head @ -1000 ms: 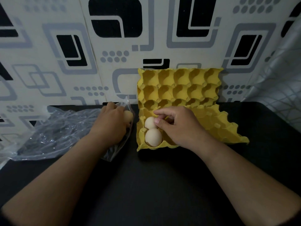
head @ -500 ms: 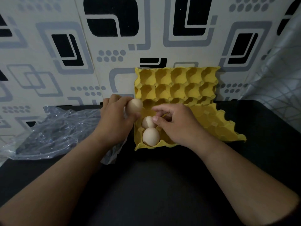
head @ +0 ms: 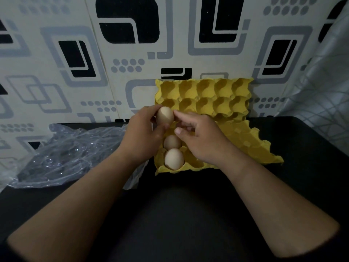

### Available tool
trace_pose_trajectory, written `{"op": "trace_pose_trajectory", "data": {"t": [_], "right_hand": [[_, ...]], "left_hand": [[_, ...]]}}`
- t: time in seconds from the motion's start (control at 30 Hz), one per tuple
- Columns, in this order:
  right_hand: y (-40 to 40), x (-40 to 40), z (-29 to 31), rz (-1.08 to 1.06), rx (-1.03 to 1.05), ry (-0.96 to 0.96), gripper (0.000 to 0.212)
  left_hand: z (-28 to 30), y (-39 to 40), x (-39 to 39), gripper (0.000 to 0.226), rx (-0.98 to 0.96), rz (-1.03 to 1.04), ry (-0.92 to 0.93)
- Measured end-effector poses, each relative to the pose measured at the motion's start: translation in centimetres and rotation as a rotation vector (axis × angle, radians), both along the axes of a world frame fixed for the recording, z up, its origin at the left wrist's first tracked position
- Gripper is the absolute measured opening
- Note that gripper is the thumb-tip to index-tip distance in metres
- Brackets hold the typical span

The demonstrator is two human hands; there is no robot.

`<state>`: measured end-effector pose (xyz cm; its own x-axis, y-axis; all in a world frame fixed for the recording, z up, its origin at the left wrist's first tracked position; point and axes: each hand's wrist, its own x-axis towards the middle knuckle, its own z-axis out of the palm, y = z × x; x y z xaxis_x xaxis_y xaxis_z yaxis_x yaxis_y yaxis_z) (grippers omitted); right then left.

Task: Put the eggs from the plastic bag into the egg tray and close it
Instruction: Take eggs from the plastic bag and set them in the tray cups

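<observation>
Nearest the camera, two bare forearms are reaching forward over the dark table point(head: 170, 214) toward the yellow egg tray point(head: 245, 144), which is lying open with its lid point(head: 204, 95) leaning up against the patterned wall point(head: 56, 53). In the tray's front left pocket one egg point(head: 174, 158) is sitting, and a second egg point(head: 171, 142) is resting in the pocket just behind it. Beyond them, the left hand point(head: 143, 135) is clamped on a third egg point(head: 165, 115), which a second ago was down at the mouth of the plastic bag point(head: 71, 152) and is now being carried above the tray's left column. The right hand point(head: 200, 137), earlier resting its fingers at the second egg, is lifting to meet the new one; its fingers are spread and just touching the egg's side, gripping nothing yet. This looks like a hand-over or a guided placing into the next pocket back. The bag is lying crumpled to the left, and whether more eggs remain inside cannot be told, so closing the lid is probably some way off.
</observation>
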<state>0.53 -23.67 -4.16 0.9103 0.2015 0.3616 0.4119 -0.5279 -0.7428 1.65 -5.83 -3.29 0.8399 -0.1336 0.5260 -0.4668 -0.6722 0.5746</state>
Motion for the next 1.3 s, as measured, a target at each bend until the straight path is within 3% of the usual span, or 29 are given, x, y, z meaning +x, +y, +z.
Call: {"op": "trace_pose_trajectory", "data": {"t": [0.27, 0.57, 1.3], "right_hand": [[0.0, 0.0, 0.0, -0.007, -0.053, 0.011, 0.055], [-0.2, 0.2, -0.2, -0.029, -0.104, 0.043, 0.054], [-0.2, 0.4, -0.6, -0.047, -0.191, 0.155, 0.054]], "left_hand": [[-0.5, 0.0, 0.5, 0.051, -0.049, 0.053, -0.027], [-0.8, -0.2, 0.2, 0.026, -0.003, 0.009, -0.056], [-1.3, -0.5, 0.0, 0.010, 0.102, -0.006, -0.045]]}}
